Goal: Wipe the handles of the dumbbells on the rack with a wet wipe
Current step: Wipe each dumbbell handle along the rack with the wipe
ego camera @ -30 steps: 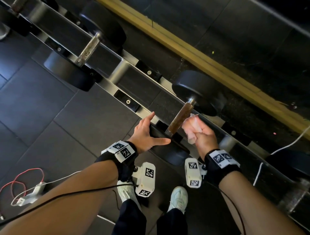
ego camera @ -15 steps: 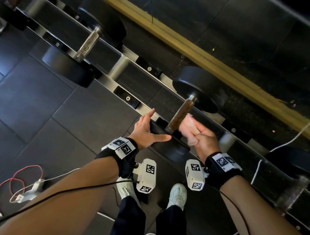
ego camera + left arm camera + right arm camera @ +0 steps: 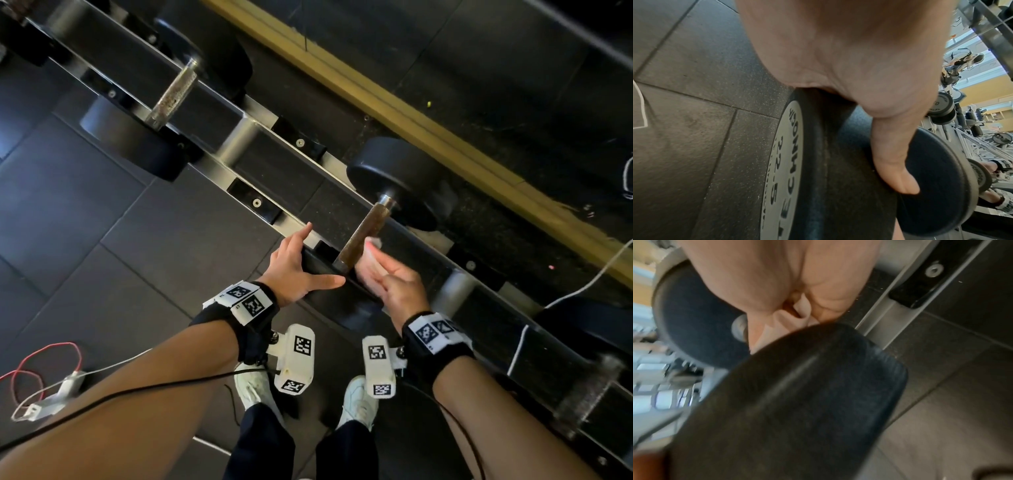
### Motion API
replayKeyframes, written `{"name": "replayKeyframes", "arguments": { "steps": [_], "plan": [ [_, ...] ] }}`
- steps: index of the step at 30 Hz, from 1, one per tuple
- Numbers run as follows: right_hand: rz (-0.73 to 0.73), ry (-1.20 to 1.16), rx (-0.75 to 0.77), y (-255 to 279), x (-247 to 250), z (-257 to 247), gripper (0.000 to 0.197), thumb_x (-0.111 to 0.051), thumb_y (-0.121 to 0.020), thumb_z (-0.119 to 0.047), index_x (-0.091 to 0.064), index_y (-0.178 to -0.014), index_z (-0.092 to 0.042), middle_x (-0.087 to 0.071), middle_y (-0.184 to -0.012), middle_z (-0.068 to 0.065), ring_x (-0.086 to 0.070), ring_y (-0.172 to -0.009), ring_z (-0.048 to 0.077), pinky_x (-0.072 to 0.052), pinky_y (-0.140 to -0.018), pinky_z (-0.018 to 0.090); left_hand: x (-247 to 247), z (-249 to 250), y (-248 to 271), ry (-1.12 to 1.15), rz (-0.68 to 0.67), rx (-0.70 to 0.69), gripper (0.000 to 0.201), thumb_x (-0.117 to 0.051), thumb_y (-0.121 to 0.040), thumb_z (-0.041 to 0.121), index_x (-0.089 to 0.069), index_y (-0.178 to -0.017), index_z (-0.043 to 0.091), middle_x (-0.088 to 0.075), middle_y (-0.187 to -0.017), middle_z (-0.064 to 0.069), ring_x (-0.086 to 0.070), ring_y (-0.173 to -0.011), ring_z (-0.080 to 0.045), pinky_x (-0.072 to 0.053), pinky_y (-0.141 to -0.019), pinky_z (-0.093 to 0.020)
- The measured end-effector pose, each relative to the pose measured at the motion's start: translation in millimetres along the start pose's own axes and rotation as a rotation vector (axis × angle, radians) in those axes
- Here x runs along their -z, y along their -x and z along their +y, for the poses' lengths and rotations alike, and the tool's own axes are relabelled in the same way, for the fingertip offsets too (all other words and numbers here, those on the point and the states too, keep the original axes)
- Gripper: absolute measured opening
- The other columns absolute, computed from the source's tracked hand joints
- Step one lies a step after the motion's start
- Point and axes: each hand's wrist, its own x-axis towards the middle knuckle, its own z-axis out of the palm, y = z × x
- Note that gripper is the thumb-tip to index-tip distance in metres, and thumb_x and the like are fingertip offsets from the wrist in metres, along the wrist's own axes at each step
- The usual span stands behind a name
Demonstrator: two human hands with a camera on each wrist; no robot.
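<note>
A dumbbell with a rusty brown handle (image 3: 363,235) lies across the rack (image 3: 246,137). Its far black head (image 3: 400,178) points at the wall. My left hand (image 3: 291,270) rests on its near black head (image 3: 818,178), marked 22.5, with fingers spread and the thumb (image 3: 894,162) stretched across it. My right hand (image 3: 390,281) holds a crumpled white wet wipe (image 3: 368,251) against the right side of the handle, low near the front end. The right wrist view shows the wipe (image 3: 781,324) tucked between fingers and palm above the near head (image 3: 797,402).
A second dumbbell with a grey handle (image 3: 171,92) sits on the rack at upper left, and a third handle (image 3: 582,401) at lower right. A yellow wooden strip (image 3: 411,126) runs behind. Red and white cables (image 3: 34,363) lie on the floor left; my white shoes (image 3: 253,387) stand below.
My right hand has slid the wipe a little down the handle toward its near end, and its fingers look straighter. The left hand has stayed on the near head.
</note>
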Motion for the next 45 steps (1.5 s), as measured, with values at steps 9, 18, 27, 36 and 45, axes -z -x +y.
{"name": "replayKeyframes", "arguments": {
  "steps": [9,18,27,36,45],
  "plan": [
    [0.237,-0.282,0.049,-16,7,-17,0.032,-0.059,-0.092,-0.008,-0.073,-0.113,-0.028,-0.073,-0.112,0.001,-0.070,-0.102,0.009,-0.048,-0.097,0.027,0,0,2,-0.017,0.002,-0.008,0.114,-0.085,-0.069,0.048,-0.011,-0.155,0.038,-0.018,-0.158,0.009,-0.012,-0.146,-0.022,-0.019,-0.118,-0.048],
    [0.137,0.032,0.043,-25,-7,-2,0.038,-0.060,-0.084,-0.061,-0.075,-0.097,-0.028,-0.061,-0.071,-0.009,-0.062,-0.072,0.010,-0.041,-0.096,0.034,0,0,-1,-0.018,-0.012,-0.008,0.113,-0.085,-0.070,0.045,-0.010,-0.155,0.038,-0.016,-0.159,0.007,-0.011,-0.147,-0.024,-0.020,-0.118,-0.051],
    [-0.072,0.107,-0.019,2,-8,-7,0.027,-0.058,-0.097,-0.012,-0.071,-0.119,-0.021,-0.067,-0.123,0.004,-0.068,-0.104,0.007,-0.054,-0.085,0.017,0,0,-2,-0.014,0.008,0.013,0.117,-0.087,-0.067,0.046,-0.011,-0.155,0.039,-0.020,-0.158,0.004,-0.013,-0.147,-0.026,-0.021,-0.119,-0.052],
    [0.009,0.231,0.079,52,-15,-66,0.032,-0.080,-0.069,-0.044,-0.077,-0.099,-0.035,-0.076,-0.097,-0.004,-0.072,-0.094,0.012,-0.056,-0.074,0.022,11,35,32,-0.058,-0.055,0.067,0.115,-0.085,-0.072,0.044,-0.010,-0.158,0.029,-0.014,-0.163,-0.002,-0.016,-0.150,-0.024,-0.021,-0.121,-0.048],
    [0.016,-0.247,0.160,171,-68,-143,0.028,-0.054,-0.098,-0.005,-0.067,-0.119,-0.019,-0.075,-0.107,0.005,-0.073,-0.094,0.014,-0.059,-0.071,0.022,76,109,149,0.633,-0.249,0.072,0.054,-0.069,-0.064,0.063,-0.075,-0.103,0.027,-0.062,-0.130,0.004,-0.053,-0.120,-0.015,-0.037,-0.108,-0.036]
  ]
}}
